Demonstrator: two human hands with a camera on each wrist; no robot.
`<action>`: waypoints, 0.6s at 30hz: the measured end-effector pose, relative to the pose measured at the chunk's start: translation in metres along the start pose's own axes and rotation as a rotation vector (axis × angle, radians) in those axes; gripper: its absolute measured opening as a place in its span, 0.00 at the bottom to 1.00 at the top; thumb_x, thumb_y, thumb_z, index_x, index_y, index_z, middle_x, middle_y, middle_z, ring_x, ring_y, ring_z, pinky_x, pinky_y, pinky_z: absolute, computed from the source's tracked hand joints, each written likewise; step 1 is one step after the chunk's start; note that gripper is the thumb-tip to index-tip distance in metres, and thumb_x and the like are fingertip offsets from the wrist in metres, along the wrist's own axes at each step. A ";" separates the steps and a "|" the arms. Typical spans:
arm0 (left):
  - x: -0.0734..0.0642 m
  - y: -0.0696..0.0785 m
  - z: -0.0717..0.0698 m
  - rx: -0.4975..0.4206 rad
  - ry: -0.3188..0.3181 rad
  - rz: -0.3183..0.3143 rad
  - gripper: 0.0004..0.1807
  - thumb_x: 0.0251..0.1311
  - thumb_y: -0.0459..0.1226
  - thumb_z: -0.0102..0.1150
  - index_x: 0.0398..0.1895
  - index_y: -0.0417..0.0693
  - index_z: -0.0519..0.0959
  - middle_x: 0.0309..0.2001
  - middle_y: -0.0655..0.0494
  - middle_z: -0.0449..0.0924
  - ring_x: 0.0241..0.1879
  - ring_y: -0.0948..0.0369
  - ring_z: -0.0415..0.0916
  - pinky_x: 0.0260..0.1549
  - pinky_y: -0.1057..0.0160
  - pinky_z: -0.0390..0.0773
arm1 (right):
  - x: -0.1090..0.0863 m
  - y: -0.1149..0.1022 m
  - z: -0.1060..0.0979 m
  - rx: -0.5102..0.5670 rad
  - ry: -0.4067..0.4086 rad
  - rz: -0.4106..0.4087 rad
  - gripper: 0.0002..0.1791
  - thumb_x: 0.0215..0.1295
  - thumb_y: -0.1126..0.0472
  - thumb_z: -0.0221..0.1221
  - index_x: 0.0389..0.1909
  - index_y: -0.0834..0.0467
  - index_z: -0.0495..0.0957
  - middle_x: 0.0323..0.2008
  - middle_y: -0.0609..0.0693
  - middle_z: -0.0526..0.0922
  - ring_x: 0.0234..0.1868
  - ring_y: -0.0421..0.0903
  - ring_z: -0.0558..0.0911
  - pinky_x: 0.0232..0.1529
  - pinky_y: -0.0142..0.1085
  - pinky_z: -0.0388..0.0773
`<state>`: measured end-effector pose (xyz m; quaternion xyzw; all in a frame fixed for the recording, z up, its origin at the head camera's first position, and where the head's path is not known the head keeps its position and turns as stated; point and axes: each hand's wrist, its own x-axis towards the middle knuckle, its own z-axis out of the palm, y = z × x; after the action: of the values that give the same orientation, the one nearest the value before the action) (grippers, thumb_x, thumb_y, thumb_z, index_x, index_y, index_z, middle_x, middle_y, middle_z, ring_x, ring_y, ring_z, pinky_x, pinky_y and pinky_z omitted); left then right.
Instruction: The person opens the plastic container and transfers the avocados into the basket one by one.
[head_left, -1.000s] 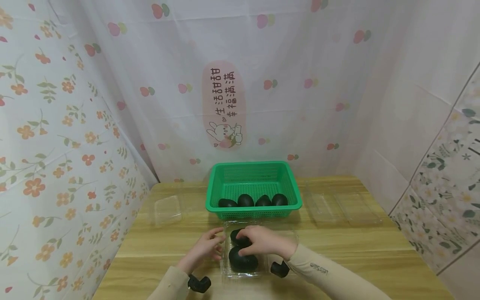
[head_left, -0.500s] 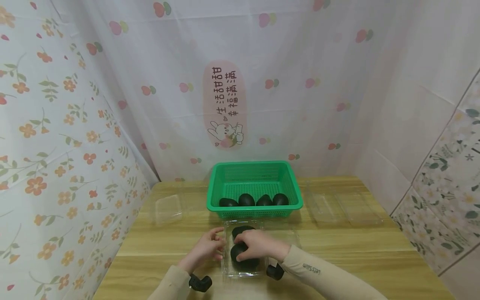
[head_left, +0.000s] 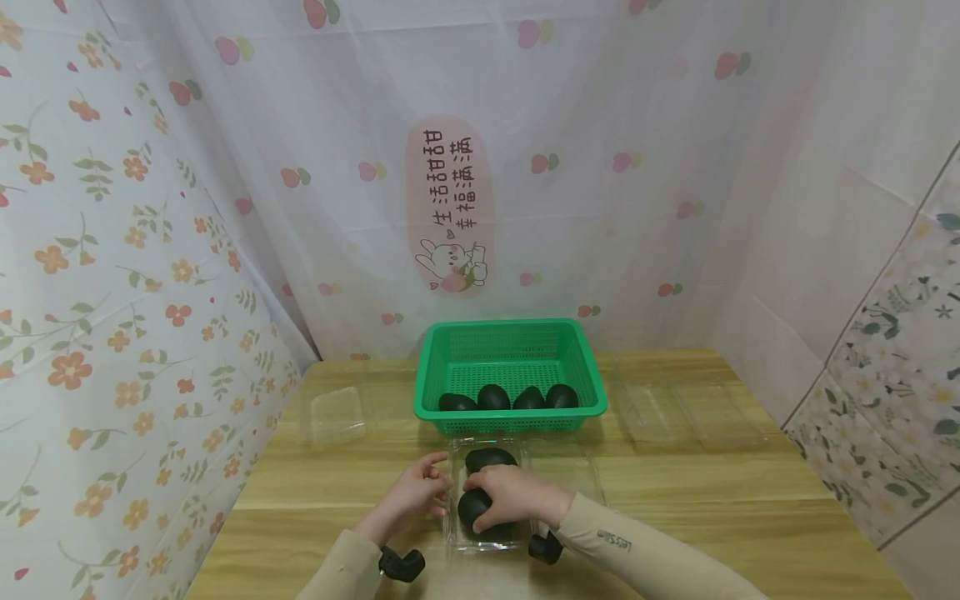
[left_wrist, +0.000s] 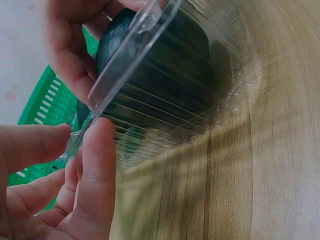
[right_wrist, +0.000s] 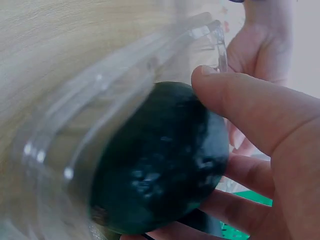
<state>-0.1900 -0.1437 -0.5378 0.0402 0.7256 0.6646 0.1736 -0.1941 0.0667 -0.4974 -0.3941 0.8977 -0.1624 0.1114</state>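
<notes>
A clear plastic clamshell box (head_left: pixel 483 547) lies unfolded on the table in front of me, with two dark green avocados in one half. My right hand (head_left: pixel 516 493) grips the near avocado (head_left: pixel 472 505), its thumb and fingers around the fruit in the right wrist view. Just beyond lies the far avocado (head_left: pixel 491 457), partly covered by that hand. At the box's left side, my left hand (head_left: pixel 415 492) pinches the rim (left_wrist: pixel 132 62) between thumb and finger, as the left wrist view shows.
Behind the box stands a green basket (head_left: pixel 510 422) with several avocados along its near side. Another clear box (head_left: pixel 337 417) sits at the table's left, and more clear packaging (head_left: pixel 686 417) at the right. Patterned curtains (head_left: pixel 600 167) close off the back and sides.
My right hand has shifted slightly left and nearer, turning the near avocado within the box. More of the far avocado shows now. The left hand stays at the rim.
</notes>
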 end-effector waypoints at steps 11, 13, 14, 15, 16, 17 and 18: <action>0.000 0.002 0.002 0.018 0.003 0.017 0.32 0.62 0.27 0.57 0.67 0.27 0.59 0.35 0.51 0.70 0.27 0.60 0.73 0.20 0.64 0.81 | 0.003 0.002 0.006 0.005 -0.005 0.012 0.30 0.45 0.50 0.74 0.51 0.54 0.79 0.43 0.44 0.81 0.40 0.36 0.77 0.42 0.29 0.75; 0.000 0.002 0.002 0.017 0.004 0.018 0.31 0.62 0.27 0.56 0.67 0.27 0.59 0.35 0.51 0.70 0.27 0.60 0.73 0.20 0.64 0.81 | 0.002 0.003 0.006 0.012 -0.005 0.010 0.30 0.45 0.50 0.74 0.51 0.54 0.79 0.43 0.44 0.81 0.41 0.36 0.77 0.42 0.29 0.75; 0.000 0.003 0.002 0.018 0.004 0.018 0.31 0.62 0.27 0.56 0.67 0.27 0.59 0.35 0.51 0.70 0.27 0.60 0.73 0.20 0.64 0.81 | 0.002 0.003 0.006 0.015 -0.005 0.010 0.30 0.45 0.50 0.74 0.51 0.54 0.79 0.43 0.44 0.82 0.41 0.36 0.77 0.42 0.29 0.75; -0.001 0.003 0.002 0.018 0.005 0.017 0.31 0.62 0.27 0.56 0.67 0.27 0.59 0.35 0.51 0.70 0.27 0.60 0.73 0.20 0.63 0.82 | 0.002 0.003 0.006 0.021 -0.006 0.008 0.30 0.45 0.50 0.74 0.51 0.55 0.79 0.43 0.44 0.82 0.41 0.36 0.78 0.42 0.29 0.75; -0.001 0.003 0.002 0.018 0.005 0.016 0.31 0.62 0.27 0.56 0.67 0.27 0.59 0.35 0.51 0.70 0.27 0.60 0.73 0.20 0.63 0.82 | 0.002 0.003 0.006 0.025 -0.006 0.008 0.30 0.45 0.50 0.74 0.51 0.55 0.79 0.43 0.44 0.82 0.41 0.36 0.78 0.42 0.29 0.75; -0.001 0.003 0.002 0.019 0.005 0.015 0.31 0.62 0.27 0.56 0.67 0.27 0.59 0.35 0.51 0.70 0.27 0.60 0.73 0.21 0.63 0.82 | 0.001 0.003 0.006 0.029 -0.005 0.007 0.30 0.45 0.50 0.74 0.51 0.55 0.79 0.43 0.44 0.82 0.42 0.36 0.78 0.43 0.29 0.75; -0.001 0.003 0.002 0.019 0.005 0.016 0.31 0.62 0.27 0.56 0.67 0.27 0.59 0.35 0.51 0.70 0.27 0.60 0.73 0.21 0.63 0.82 | 0.001 0.003 0.006 0.032 -0.003 0.005 0.30 0.45 0.51 0.74 0.51 0.55 0.79 0.43 0.44 0.82 0.42 0.36 0.78 0.43 0.29 0.75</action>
<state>-0.1890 -0.1415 -0.5344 0.0459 0.7321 0.6590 0.1660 -0.1950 0.0666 -0.5045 -0.3905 0.8958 -0.1756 0.1195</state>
